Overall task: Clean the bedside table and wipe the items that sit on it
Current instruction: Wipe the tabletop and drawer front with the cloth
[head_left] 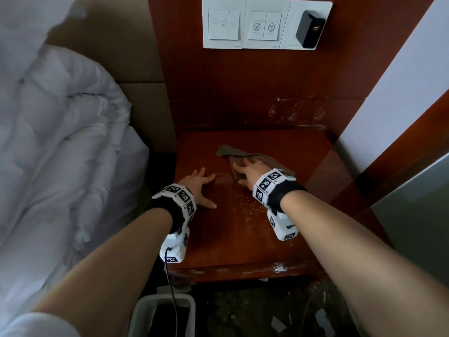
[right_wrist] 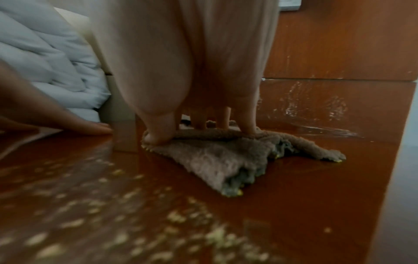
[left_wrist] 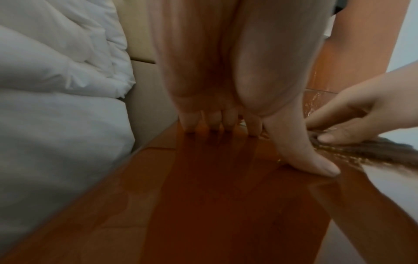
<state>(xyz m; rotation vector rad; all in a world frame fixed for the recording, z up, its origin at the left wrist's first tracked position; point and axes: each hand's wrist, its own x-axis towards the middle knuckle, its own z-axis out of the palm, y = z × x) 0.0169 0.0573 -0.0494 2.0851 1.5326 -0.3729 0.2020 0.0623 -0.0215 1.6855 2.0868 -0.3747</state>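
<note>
Bedside table red-brown, glossy top, both hands down on it. Right hand fingers spread, pressing flat on a brown cloth toward the back of the table top; right wrist view shows thumb and fingertips on the folded cloth, one corner doubled under. Left hand just left of the cloth, not touching it, fingers splayed, tips and thumb planted on bare wood, holding nothing. Pale crumbs scattered on the table top just in front of the cloth, between the two wrists. White duvet left of the table. Switch panel on the wall panel above the table
</note>
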